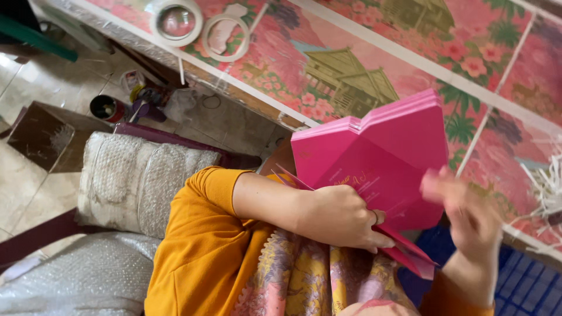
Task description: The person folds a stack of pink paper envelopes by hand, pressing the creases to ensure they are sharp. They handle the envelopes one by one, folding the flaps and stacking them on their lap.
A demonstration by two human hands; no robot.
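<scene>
Your left hand (342,217) is clamped on a stack of pink cards (374,161), held upright over your lap at the edge of the flower-patterned table (363,64). Your right hand (468,216), blurred, touches the stack's right edge; its grip cannot be told. Two tape rolls (175,22) lie on the table, well apart from the stack.

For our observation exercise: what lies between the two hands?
In the head view, only the stack of pink folded cards spans between the left hand and the blurred right hand.
</scene>
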